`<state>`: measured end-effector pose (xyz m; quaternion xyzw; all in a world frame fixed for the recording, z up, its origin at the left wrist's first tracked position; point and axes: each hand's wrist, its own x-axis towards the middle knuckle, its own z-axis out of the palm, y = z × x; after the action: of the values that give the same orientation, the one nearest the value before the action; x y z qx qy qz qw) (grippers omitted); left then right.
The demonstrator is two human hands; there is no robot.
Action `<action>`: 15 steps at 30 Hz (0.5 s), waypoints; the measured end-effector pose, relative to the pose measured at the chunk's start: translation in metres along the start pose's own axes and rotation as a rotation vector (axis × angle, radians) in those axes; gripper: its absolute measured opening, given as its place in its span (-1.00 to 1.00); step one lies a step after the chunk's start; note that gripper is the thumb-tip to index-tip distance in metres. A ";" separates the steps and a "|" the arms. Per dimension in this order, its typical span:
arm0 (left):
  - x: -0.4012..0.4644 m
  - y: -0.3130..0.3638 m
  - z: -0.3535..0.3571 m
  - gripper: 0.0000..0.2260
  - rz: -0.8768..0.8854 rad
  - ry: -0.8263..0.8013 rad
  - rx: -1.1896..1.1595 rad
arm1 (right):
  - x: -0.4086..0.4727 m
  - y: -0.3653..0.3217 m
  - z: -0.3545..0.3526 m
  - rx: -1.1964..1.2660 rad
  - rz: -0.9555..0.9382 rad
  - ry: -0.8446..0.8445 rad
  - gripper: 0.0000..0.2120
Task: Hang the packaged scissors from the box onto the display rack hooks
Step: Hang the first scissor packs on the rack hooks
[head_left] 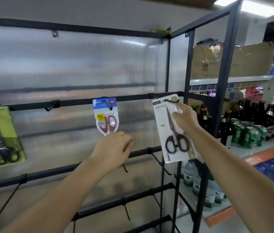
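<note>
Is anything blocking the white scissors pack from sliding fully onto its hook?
Nothing visible does. The white scissors pack, held by the right hand, already has its hang hole at the hook, and the hook carries no other package. The red scissors pack hangs on a separate hook.

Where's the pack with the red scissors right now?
The red scissors pack hangs mid-frame on a rack hook, just above the left hand, left of the white pack.

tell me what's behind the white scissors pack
Beside the pack, the ribbed panel and black rack bars show. The right hand hides part of its front; what's directly behind it can't be seen.
</note>
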<state>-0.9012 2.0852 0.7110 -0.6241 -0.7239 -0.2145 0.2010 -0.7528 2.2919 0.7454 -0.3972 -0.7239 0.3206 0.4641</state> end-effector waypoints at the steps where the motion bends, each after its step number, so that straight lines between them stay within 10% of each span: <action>1: 0.002 -0.001 0.000 -0.75 -0.011 -0.002 0.009 | 0.007 -0.005 0.007 -0.046 0.027 -0.033 -0.51; 10: 0.032 -0.024 -0.004 -0.79 -0.152 -0.003 0.037 | 0.033 -0.012 0.055 -0.195 0.066 -0.230 -0.39; 15: 0.037 -0.037 -0.002 -0.77 -0.207 -0.052 0.050 | -0.011 -0.025 0.060 -0.352 -0.251 -0.288 -0.64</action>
<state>-0.9432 2.1093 0.7307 -0.5463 -0.7945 -0.1998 0.1746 -0.8127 2.2646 0.7396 -0.3291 -0.8708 0.1831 0.3161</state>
